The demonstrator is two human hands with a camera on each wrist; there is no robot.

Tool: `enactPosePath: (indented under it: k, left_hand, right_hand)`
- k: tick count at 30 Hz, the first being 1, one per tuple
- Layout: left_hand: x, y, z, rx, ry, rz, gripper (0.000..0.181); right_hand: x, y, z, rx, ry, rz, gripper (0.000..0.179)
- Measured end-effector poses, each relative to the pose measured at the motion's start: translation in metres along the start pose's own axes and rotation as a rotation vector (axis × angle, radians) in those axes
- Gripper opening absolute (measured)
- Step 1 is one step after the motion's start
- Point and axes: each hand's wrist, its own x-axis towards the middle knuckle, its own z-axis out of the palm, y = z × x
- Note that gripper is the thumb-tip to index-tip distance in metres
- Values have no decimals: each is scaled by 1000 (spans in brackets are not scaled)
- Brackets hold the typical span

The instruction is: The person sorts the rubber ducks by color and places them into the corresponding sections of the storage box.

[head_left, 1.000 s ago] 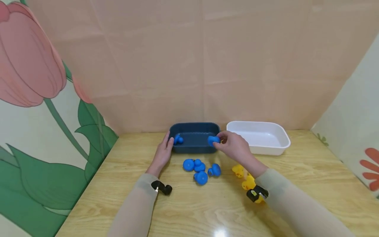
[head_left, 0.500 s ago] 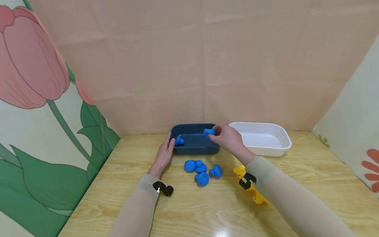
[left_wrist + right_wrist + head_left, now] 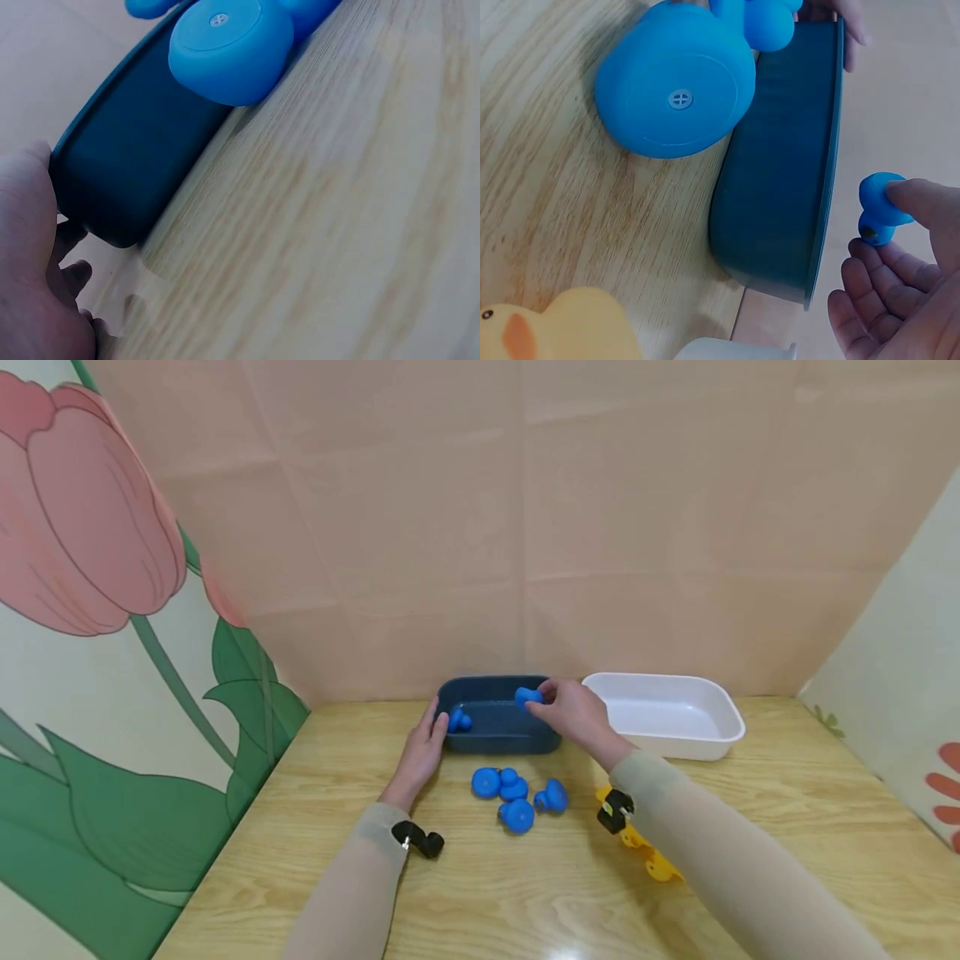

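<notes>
My right hand (image 3: 579, 714) pinches a small blue rubber duck (image 3: 527, 698) between thumb and fingers, over the right part of a dark blue tray (image 3: 506, 744). In the right wrist view that held duck (image 3: 877, 202) hangs head down. Fingers and thumb extended, my left hand (image 3: 417, 758) rests against the tray's left end; its lower fingers are partly hidden in the left wrist view. Inside the tray, near that end, lies another blue duck (image 3: 461, 721). Several more blue ducks (image 3: 516, 817) lie clustered on the table in front of the tray, some tipped with flat bottoms showing.
A white tray (image 3: 660, 747) stands just right of the dark one, against the pink backdrop (image 3: 525, 527). Several yellow rubber ducks (image 3: 662, 866) lie on the wood table (image 3: 480, 910), partly under my right forearm. Flower-patterned panels flank the table.
My right hand has lifted the blue duck from the tray's front right corner up and left over the tray, then stayed nearly still. The left hand keeps its place on the tray.
</notes>
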Motion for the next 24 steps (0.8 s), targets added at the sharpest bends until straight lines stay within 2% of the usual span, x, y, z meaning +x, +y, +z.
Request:
enactPosePath:
  k: [7, 16, 24]
  left_hand:
    - [0, 2, 0, -9, -6, -1, 66]
    - [1, 3, 1, -1, -3, -1, 64]
    - [0, 2, -1, 20, -4, -7, 65]
  right_hand:
    - [3, 1, 2, -20, 20, -8, 50]
    - [2, 1, 1, 1, -9, 20, 72]
    - [-5, 3, -1, 13, 3, 16, 73]
